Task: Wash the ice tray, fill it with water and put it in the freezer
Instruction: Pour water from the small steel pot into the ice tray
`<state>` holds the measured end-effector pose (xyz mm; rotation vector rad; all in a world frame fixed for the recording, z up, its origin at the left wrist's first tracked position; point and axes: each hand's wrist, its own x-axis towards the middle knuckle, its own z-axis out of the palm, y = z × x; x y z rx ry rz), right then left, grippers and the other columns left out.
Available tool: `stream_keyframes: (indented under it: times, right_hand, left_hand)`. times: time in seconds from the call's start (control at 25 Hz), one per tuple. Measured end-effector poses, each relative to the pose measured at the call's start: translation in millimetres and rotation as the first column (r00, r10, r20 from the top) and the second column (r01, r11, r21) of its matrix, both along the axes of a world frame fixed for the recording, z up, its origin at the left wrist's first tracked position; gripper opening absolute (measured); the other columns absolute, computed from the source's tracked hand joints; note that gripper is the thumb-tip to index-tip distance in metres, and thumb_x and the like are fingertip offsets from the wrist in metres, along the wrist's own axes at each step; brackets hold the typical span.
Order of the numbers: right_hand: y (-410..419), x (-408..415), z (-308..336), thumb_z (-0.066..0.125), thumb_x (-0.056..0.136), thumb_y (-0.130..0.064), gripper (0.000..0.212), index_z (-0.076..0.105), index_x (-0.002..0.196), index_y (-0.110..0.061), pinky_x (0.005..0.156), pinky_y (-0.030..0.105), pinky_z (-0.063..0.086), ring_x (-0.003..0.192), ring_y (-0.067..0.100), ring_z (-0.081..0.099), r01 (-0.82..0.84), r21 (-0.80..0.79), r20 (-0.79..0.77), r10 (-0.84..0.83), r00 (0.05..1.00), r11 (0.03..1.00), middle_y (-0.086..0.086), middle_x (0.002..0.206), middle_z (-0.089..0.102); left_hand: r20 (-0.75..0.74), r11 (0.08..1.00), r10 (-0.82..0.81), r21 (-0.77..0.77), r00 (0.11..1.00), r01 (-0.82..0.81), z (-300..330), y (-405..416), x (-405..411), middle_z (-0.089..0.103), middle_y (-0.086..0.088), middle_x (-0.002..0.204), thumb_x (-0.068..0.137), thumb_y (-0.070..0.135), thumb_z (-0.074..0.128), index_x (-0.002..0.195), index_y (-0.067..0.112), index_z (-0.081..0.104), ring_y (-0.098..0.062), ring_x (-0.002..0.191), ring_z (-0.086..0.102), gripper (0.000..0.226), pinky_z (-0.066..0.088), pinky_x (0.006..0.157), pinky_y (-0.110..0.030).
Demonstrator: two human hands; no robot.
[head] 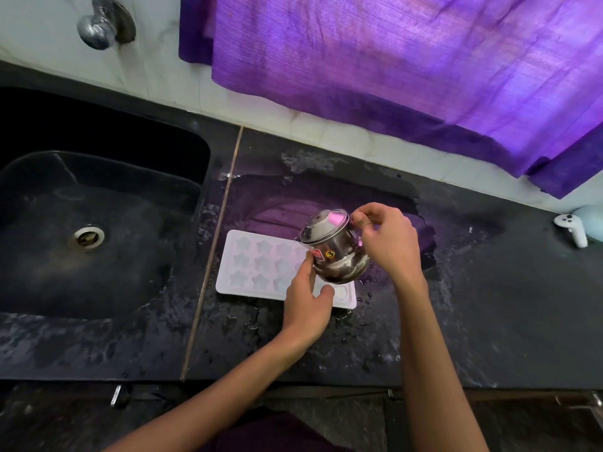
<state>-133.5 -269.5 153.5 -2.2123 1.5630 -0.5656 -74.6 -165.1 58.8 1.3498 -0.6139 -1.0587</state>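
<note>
A white ice tray [257, 265] with star-shaped cells lies flat on the wet black counter [473, 305], just right of the sink. Over its right half I hold a small round steel pot [332, 252], tilted with its mouth toward the tray's upper left. My right hand [388, 243] grips the pot at its rim and far side. My left hand [306, 298] supports the pot's lower side with its fingertips and hides part of the tray's near right cells. Whether water is flowing out, I cannot tell.
A black sink [98, 223] with a steel drain [86, 238] fills the left. A tap [98, 27] sticks out of the white wall above it. A purple curtain [391, 60] hangs behind the counter. A white controller [572, 228] lies at the far right.
</note>
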Motion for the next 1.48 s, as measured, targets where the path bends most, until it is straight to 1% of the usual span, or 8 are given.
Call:
stream_keyframes:
  times: [0.16,0.4,0.48,0.56,0.64,0.92,1.24,1.48]
  right_hand:
    - [6,-6,0,0.055,0.093,-0.03,0.014,0.068,0.088,-0.03,0.076,0.026,0.04,0.08,0.009,0.058,-0.006,-0.009,0.003,0.006,1.0,1.0,-0.013,0.079,0.063]
    - [12,-10,-2,0.055,0.092,-0.031,0.014,0.068,0.088,-0.029,0.077,0.028,0.043,0.086,0.015,0.062,-0.025,-0.006,-0.046,0.025,0.999,1.0,-0.007,0.087,0.071]
    - [14,-9,-3,0.055,0.093,-0.032,0.014,0.068,0.089,-0.028,0.076,0.028,0.042,0.088,0.016,0.063,-0.034,-0.006,-0.062,0.034,0.997,0.999,-0.007,0.088,0.072]
    - [14,-7,-3,0.054,0.093,-0.032,0.015,0.068,0.09,-0.029,0.075,0.027,0.04,0.089,0.017,0.063,-0.046,-0.008,-0.086,0.045,0.995,0.999,-0.006,0.09,0.072]
    - [13,-6,-3,0.054,0.093,-0.033,0.015,0.068,0.091,-0.029,0.076,0.028,0.04,0.092,0.018,0.063,-0.059,-0.008,-0.114,0.057,0.992,0.998,-0.006,0.092,0.072]
    - [13,-5,-4,0.053,0.092,-0.032,0.016,0.068,0.093,-0.028,0.078,0.029,0.038,0.095,0.021,0.063,-0.068,-0.013,-0.146,0.066,0.987,0.998,-0.005,0.094,0.072]
    - [12,-6,-2,0.053,0.093,-0.032,0.015,0.068,0.092,-0.028,0.075,0.028,0.036,0.091,0.02,0.062,-0.06,-0.024,-0.153,0.056,0.987,0.998,-0.005,0.089,0.072]
    - [11,-6,-1,0.053,0.093,-0.032,0.016,0.068,0.094,-0.028,0.083,0.033,0.044,0.095,0.022,0.062,-0.065,-0.012,-0.164,0.062,0.984,0.998,-0.004,0.093,0.072]
  left_hand:
    - [0.012,1.0,0.023,0.003,1.0,-0.024,2,8,-8,0.04,0.027,0.126,0.088,-0.006,0.048,0.146,0.025,0.033,0.004,0.125,0.039,0.068,0.031,0.101,-0.014]
    - [-0.013,1.0,0.008,0.005,1.0,-0.008,1,19,-14,0.044,0.018,0.134,0.089,-0.009,0.045,0.146,0.022,0.033,-0.006,0.134,0.039,0.066,0.032,0.104,-0.015]
    - [-0.023,1.0,0.009,0.009,1.0,-0.009,1,21,-15,0.046,0.012,0.139,0.088,-0.009,0.045,0.146,0.021,0.033,-0.007,0.135,0.039,0.066,0.035,0.096,-0.006]
    - [-0.036,1.0,0.012,0.014,0.999,-0.011,1,22,-15,0.048,0.013,0.135,0.088,-0.009,0.044,0.145,0.022,0.035,-0.007,0.134,0.04,0.065,0.035,0.078,0.005]
    - [-0.054,1.0,0.014,0.017,0.998,-0.013,1,22,-15,0.048,0.013,0.134,0.088,-0.01,0.044,0.144,0.022,0.035,-0.008,0.134,0.04,0.065,0.034,0.071,0.008]
    - [-0.115,1.0,0.014,-0.015,0.993,-0.015,4,24,-14,0.051,0.025,0.112,0.088,-0.013,0.041,0.136,0.024,0.042,-0.005,0.127,0.042,0.061,0.037,0.068,0.006]
    - [-0.123,1.0,-0.02,-0.014,0.992,0.018,5,23,-16,0.047,0.02,0.122,0.09,-0.011,0.042,0.142,0.02,0.038,-0.008,0.133,0.041,0.061,0.036,0.076,0.005]
    - [-0.136,1.0,-0.012,-0.03,0.991,0.008,7,22,-18,0.047,0.018,0.121,0.089,-0.014,0.041,0.141,0.017,0.038,-0.005,0.128,0.042,0.061,0.036,0.071,0.007]
